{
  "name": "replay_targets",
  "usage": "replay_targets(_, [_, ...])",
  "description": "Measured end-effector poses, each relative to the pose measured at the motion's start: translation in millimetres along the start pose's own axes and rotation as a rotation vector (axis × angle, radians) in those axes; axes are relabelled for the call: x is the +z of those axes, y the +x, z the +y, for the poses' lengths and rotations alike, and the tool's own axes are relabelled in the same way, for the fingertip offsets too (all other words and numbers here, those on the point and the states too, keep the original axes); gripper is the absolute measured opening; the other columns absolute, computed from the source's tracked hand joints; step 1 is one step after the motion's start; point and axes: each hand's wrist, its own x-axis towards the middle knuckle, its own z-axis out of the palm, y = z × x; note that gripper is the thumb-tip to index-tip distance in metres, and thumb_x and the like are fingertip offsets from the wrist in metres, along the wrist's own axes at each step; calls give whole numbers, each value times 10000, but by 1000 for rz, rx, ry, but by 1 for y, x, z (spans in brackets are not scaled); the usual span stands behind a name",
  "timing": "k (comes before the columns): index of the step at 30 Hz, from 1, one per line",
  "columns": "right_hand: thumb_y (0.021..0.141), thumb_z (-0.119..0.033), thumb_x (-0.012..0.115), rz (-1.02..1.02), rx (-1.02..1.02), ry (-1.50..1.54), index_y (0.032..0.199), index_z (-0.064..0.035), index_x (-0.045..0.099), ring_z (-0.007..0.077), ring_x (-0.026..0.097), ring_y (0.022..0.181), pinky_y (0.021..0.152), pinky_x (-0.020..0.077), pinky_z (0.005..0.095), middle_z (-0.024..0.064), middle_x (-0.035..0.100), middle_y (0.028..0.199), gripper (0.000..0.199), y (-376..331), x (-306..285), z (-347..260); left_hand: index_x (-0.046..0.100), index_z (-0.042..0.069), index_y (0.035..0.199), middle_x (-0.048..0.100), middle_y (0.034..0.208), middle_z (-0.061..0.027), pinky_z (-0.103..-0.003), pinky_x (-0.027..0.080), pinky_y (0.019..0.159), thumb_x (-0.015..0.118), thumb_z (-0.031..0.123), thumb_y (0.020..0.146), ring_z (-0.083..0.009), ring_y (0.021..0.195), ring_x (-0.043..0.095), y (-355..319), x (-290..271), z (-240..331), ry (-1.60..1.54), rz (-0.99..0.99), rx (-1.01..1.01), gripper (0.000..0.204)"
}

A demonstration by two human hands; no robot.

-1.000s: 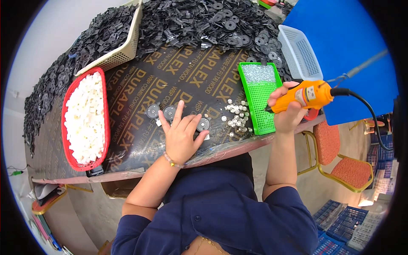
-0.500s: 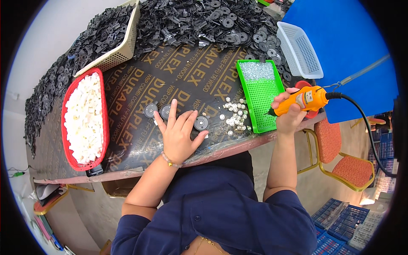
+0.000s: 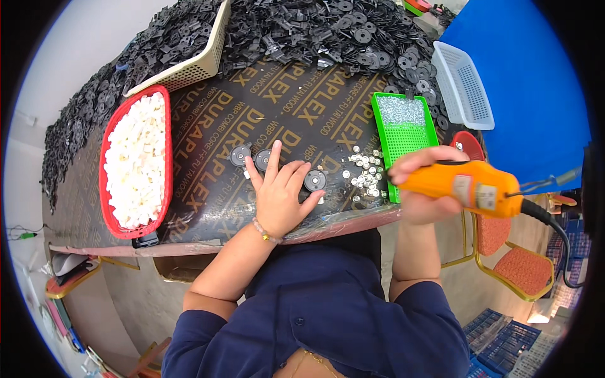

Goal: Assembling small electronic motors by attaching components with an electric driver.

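Note:
My left hand (image 3: pixel 282 196) rests on the dark table with its fingers spread, among black round discs. One disc (image 3: pixel 314 181) lies by its thumb; two more (image 3: pixel 240 155) sit at its fingertips, one partly covered by a finger. In my right hand (image 3: pixel 423 206) is an orange electric screwdriver (image 3: pixel 472 184), raised above the table's front edge, its cable trailing to the right. Its tip is hidden by my fingers. Small silvery round pieces (image 3: pixel 367 176) lie loose between my hands. Beyond the screwdriver stands a green perforated tray (image 3: pixel 398 146) with tiny metal parts (image 3: pixel 403 111) at its far end.
A red basket (image 3: pixel 169 151) of white pieces stands at left. Behind it is a cream basket (image 3: pixel 189 74), with black parts (image 3: pixel 283 34) heaped along the back. At right are a pale basket (image 3: pixel 465 94), a red bowl (image 3: pixel 474 140), a coiled spring line and an orange chair (image 3: pixel 517 255).
My right hand has lifted the screwdriver nearer to me and turned it more level. My left hand stays by the discs. The whole view has shifted slightly.

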Motion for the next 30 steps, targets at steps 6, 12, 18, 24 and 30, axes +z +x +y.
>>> replay_targets(6, [712, -694, 674, -189, 213, 243, 1116, -29, 465, 200, 608, 623, 596, 539, 321, 138, 615, 793, 806, -10, 65, 39, 683, 103, 1029, 646, 1088, -18, -653, -42, 1097, 776, 402, 695, -348, 1366, 372, 0, -3, -1, -1, -6, -21, 458])
replay_targets(12, [713, -675, 690, -201, 294, 280, 1117, -23, 463, 197, 610, 625, 590, 543, 318, 136, 602, 788, 800, -13, 74, 54, 691, 115, 1018, 623, 1086, -8, -697, 15, 1074, 773, 412, 699, -322, 1372, 357, 0, -2, -2, 14, -26, -20, 443])
replay_targets(18, [717, -696, 670, -189, 263, 255, 1119, -26, 468, 192, 606, 615, 598, 540, 320, 134, 606, 781, 807, -12, 71, 57, 691, 129, 1019, 620, 1083, -5, -689, 13, 1079, 770, 414, 701, -324, 1378, 347, 0, -2, -3, 1, -25, -32, 434])
replay_targets(24, [700, -754, 616, -228, 230, 290, 1111, -60, 438, 189, 609, 633, 619, 534, 335, 122, 611, 805, 826, -11, 69, 44, 700, 180, 921, 624, 1048, 29, -641, 9, 1104, 761, 237, 744, -322, 1364, 377, 0, 3, -7, -72, 111, -17, 195])
replay_targets(30, [693, -769, 594, -266, 201, 284, 1102, -59, 433, 181, 612, 650, 632, 534, 326, 119, 611, 822, 835, -13, 71, 39, 696, 178, 842, 625, 1008, 48, -640, 26, 1103, 769, 167, 732, -318, 1353, 395, 0, 0, -8, -107, 102, -25, 132])
